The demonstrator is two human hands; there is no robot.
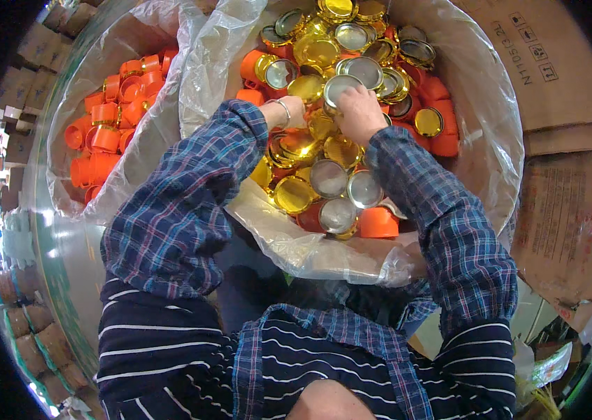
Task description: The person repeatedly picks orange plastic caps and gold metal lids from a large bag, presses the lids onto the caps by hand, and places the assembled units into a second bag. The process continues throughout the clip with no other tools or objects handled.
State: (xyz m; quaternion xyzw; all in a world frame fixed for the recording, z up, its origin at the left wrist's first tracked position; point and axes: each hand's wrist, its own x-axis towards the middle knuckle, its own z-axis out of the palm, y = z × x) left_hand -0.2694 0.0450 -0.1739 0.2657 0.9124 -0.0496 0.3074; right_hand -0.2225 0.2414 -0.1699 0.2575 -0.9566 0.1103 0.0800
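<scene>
My right hand [360, 117] is closed with its fingers at the edge of a round silver-faced lid [341, 87], over the middle of a large bag-lined container. To its left, my left hand [289, 113], with a bracelet at the wrist, has its fingers curled in; whatever it holds is hidden. Beneath and around both hands lies a heap of shiny gold lids [294, 194], some turned to show silver faces. Orange plastic caps [378, 222] show among them, mostly at the heap's edges.
Clear plastic lining [481, 105] rises around the heap. At the left stands a second lined container with orange gold-banded caps [105, 138]. Cardboard [562, 231] borders the right side. Stacked brown bundles [30, 318] stand at the far left.
</scene>
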